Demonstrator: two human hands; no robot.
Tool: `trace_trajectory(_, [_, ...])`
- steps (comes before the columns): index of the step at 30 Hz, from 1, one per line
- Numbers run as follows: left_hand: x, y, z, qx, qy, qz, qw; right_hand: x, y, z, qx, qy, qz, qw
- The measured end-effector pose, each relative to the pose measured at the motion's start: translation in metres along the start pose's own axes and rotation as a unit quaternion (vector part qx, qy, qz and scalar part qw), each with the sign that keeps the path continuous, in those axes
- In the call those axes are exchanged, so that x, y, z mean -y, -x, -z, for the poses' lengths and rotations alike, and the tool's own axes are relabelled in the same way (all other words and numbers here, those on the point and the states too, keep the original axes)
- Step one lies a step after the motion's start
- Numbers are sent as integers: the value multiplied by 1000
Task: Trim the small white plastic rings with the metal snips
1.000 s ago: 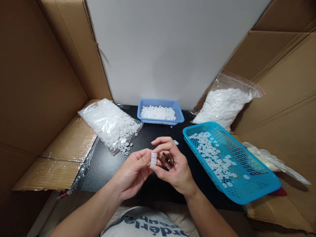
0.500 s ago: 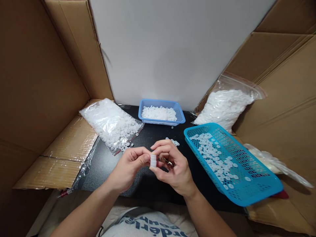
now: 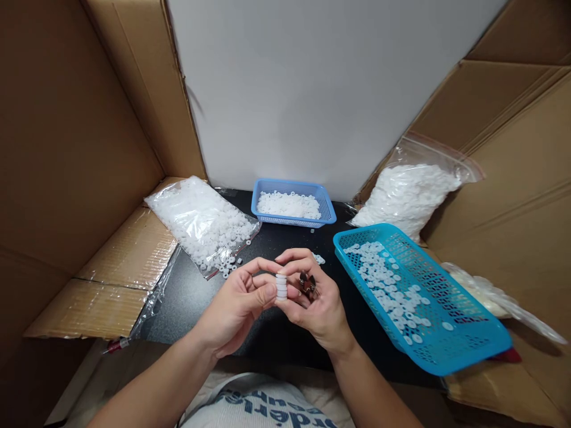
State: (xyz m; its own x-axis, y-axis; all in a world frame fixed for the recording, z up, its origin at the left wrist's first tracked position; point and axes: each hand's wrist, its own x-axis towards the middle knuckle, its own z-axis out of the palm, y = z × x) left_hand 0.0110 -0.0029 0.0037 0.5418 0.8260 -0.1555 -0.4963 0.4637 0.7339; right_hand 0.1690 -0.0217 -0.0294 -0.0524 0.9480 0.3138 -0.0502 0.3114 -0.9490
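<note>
A short upright stack of white plastic washers [image 3: 281, 287] is pinched between my hands above the dark table. My left hand [image 3: 241, 297] grips it from the left, with its thumb against the side. My right hand [image 3: 319, 303] also holds the stack, its thumb at the lower end and a fingertip near the top. A small dark, shiny metal piece [image 3: 307, 284] sits among the curled fingers of my right hand; its exact kind is unclear. Several loose washers [image 3: 318, 259] lie just beyond that hand, partly hidden by it.
A turquoise basket [image 3: 468, 356] with flat white washers stands at the right. At the back is a blue basket [image 3: 294, 222] of small white rings. A bag of white rings [image 3: 200, 226] lies left, spilling some; another full bag [image 3: 405, 190] leans against the cardboard at right.
The washer stack has shifted slightly right, and its separate edges show more clearly. In my right hand, the dark metal piece has turned and shows more. The baskets and bags have stayed put.
</note>
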Motion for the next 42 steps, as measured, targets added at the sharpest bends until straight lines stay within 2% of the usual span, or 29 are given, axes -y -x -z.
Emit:
trace_trajectory(6, [0,-2,-1,-19,16,-5,1000,3,0,-3,-6,46,19,999])
trace_trajectory(12, [-3,-2,-2,-9,12,39,999,3,-2,-1,23,20,20,999])
trace_trajectory(16, [-4,-3,-3,-22,21,59,998,4,-3,-1,33,22,16,999])
trace_trajectory(25, [0,-2,-7,-49,10,21,999,5,-4,-2,29,34,36,998])
trace_trajectory(31, [1,1,-8,-15,0,29,999,4,-4,-3,31,23,38,999])
trace_trajectory(36, [5,5,-11,-64,34,-24,997,4,-2,-6,-8,51,37,998])
trace_trajectory(42, [9,5,-10,-99,-11,-86,991,9,0,-11,-53,71,25,996])
